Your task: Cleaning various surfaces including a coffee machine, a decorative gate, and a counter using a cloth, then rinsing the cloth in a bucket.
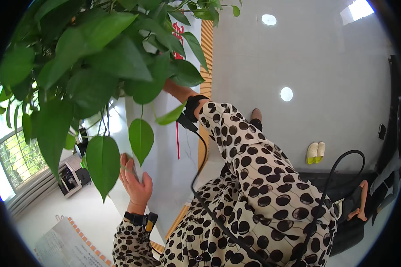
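A large leafy potted plant, its pot hidden, spreads its green leaves (110,63) over the upper left. My right forearm reaches into the foliage from the right. The leaves cover nearly all of my right hand (173,88), so what it touches cannot be told. Below the plant, my left hand (136,187) rests on the edge of a white counter (163,187), holding nothing, with its thumb spread from its fingers. One hanging leaf (141,140) is just above it. Both wrists wear black straps.
Wood slats (206,63) edge the white surface, which bears red writing. A black cable (200,187) crosses my patterned clothes. Pale clogs (315,153) lie on the grey floor. Another person's arm (363,197) shows at lower right. A barred window (21,157) stands at left.
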